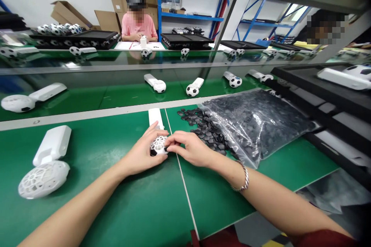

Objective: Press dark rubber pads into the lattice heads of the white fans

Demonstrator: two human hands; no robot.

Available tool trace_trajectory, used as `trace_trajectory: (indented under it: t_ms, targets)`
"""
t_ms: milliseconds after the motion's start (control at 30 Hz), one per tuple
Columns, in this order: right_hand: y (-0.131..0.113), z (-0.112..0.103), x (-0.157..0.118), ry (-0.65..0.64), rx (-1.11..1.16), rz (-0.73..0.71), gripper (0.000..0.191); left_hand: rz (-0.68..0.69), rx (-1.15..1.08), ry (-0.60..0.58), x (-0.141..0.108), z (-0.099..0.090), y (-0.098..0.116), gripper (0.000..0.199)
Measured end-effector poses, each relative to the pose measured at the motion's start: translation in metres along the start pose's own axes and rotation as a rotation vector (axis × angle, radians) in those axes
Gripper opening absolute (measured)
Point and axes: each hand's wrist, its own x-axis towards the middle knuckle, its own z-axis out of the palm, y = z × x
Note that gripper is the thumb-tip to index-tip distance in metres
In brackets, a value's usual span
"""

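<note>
A white device with a football-patterned round head [159, 144] lies on the green bench, its handle pointing away. Around the left side of that head my left hand [145, 148] is wrapped, with the thumb at the near edge. My right hand [188, 148] pinches a small black piece [166, 148] against the head's right side; fingertips partly hide it. Some openings in the head hold black pieces, others are open lattice. Loose black pieces [210, 133] are piled right of my hands, beside a clear plastic bag [257, 119] full of them.
At the left lies another white device [45, 179] with an open lattice head. Beyond the bench edge, several devices sit on a green conveyor [116, 88]. Black trays [319, 92] are stacked at the right. A person in pink [139, 27] sits across.
</note>
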Motion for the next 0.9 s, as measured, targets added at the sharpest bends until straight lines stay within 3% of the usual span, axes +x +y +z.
trace_trajectory:
  t_ms: [100, 267, 633, 767, 900]
  targets:
    - [0.003, 0.000, -0.005, 0.026, -0.040, -0.052, 0.010, -0.002, 0.000, 0.007, 0.000, 0.001, -0.002, 0.047]
    - [0.005, 0.004, -0.008, 0.075, 0.132, 0.115, 0.008, 0.001, -0.006, 0.006, 0.002, 0.003, -0.002, 0.046]
    - [0.007, 0.014, 0.002, 0.066, 0.351, 0.300, 0.014, 0.019, -0.020, 0.041, 0.003, 0.006, -0.002, 0.034]
    - [0.026, -0.002, 0.018, 0.003, 0.077, 0.346, 0.013, 0.030, -0.004, 0.011, 0.003, 0.004, -0.001, 0.036]
    - [0.058, -0.032, 0.044, 0.170, -0.295, 0.417, 0.005, -0.007, 0.033, -0.013, 0.002, 0.003, 0.003, 0.039]
